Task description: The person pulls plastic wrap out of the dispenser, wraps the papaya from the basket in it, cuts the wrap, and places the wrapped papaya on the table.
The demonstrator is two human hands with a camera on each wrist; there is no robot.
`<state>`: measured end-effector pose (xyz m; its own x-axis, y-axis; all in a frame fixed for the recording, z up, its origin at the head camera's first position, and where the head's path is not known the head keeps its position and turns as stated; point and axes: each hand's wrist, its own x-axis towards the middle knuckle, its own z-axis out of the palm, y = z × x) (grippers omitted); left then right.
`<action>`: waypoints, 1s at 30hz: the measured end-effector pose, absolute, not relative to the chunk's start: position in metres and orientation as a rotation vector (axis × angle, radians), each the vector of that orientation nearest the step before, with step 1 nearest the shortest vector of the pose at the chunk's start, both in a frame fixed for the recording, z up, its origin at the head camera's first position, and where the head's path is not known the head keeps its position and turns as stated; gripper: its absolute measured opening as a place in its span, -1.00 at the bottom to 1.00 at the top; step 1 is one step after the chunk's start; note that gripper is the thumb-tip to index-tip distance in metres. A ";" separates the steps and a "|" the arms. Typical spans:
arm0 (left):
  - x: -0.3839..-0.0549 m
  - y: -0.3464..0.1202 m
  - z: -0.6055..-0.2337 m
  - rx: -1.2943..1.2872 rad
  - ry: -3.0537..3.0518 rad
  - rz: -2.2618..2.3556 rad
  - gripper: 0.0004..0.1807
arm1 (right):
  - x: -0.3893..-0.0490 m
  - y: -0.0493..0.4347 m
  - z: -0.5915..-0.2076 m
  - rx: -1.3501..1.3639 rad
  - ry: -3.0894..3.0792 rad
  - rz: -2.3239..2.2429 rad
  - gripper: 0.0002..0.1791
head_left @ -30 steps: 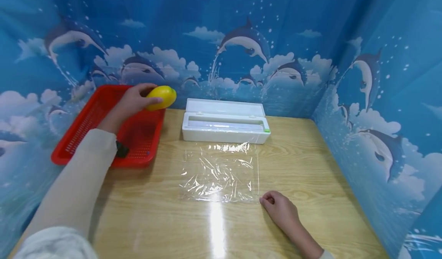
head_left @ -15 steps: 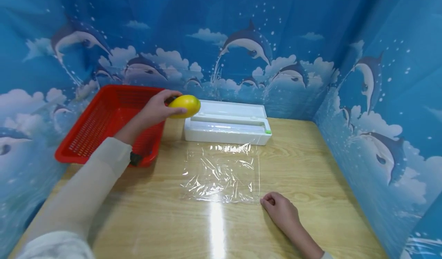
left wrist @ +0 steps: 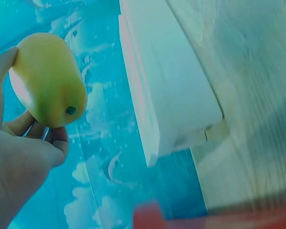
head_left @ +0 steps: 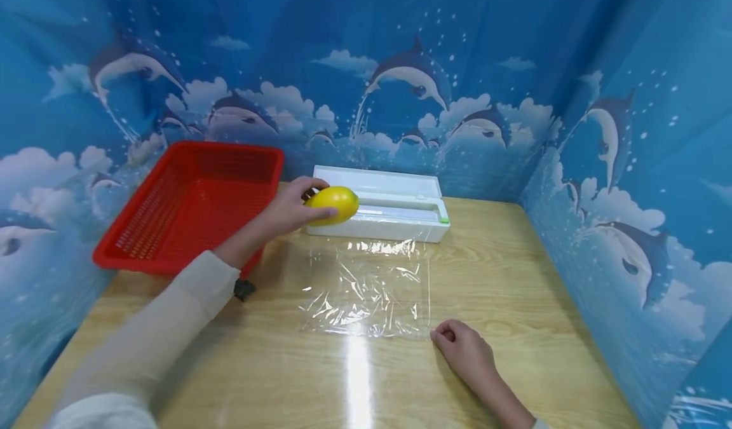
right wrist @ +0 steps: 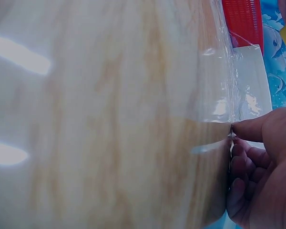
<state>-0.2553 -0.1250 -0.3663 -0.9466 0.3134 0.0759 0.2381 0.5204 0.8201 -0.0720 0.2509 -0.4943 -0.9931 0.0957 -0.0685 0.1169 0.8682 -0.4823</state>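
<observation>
My left hand grips a yellow mango between thumb and fingers, holding it up in front of the left part of the white cling film box. The left wrist view shows the mango with its dark stem spot and a greenish end. A sheet of clear cling film runs from the open-lidded box toward me over the wooden table. At the sheet's near right corner, my right hand pinches the film; in the right wrist view, the thumb and fingers of that hand meet at its edge.
A red plastic basket stands at the back left, beside the left forearm. Behind the box and along the sides hangs a blue dolphin-print curtain. A bright light reflection lies on the table near the front.
My left hand has carried the mango from above the red basket rightward and down to the front of the box. The right hand has stayed at the film's corner.
</observation>
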 end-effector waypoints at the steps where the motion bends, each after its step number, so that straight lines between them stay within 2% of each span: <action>1: -0.253 -0.122 -0.368 0.494 2.665 1.417 -0.31 | -0.072 0.251 -0.494 0.171 2.996 -0.777 -0.90; 8: -0.240 -0.096 -0.384 0.596 2.620 1.421 -0.33 | -0.072 0.250 -0.495 0.164 2.999 -0.778 -0.90; 14: -0.233 -0.076 -0.401 0.577 2.587 1.429 -0.35 | -0.070 0.250 -0.494 0.160 3.007 -0.773 -0.90; 20: -0.230 -0.061 -0.418 0.613 2.551 1.418 -0.32 | -0.070 0.250 -0.494 0.159 3.007 -0.776 -0.89; 30: -0.233 -0.043 -0.445 0.652 2.517 1.440 -0.40 | -0.071 0.251 -0.494 0.161 3.019 -0.774 -0.89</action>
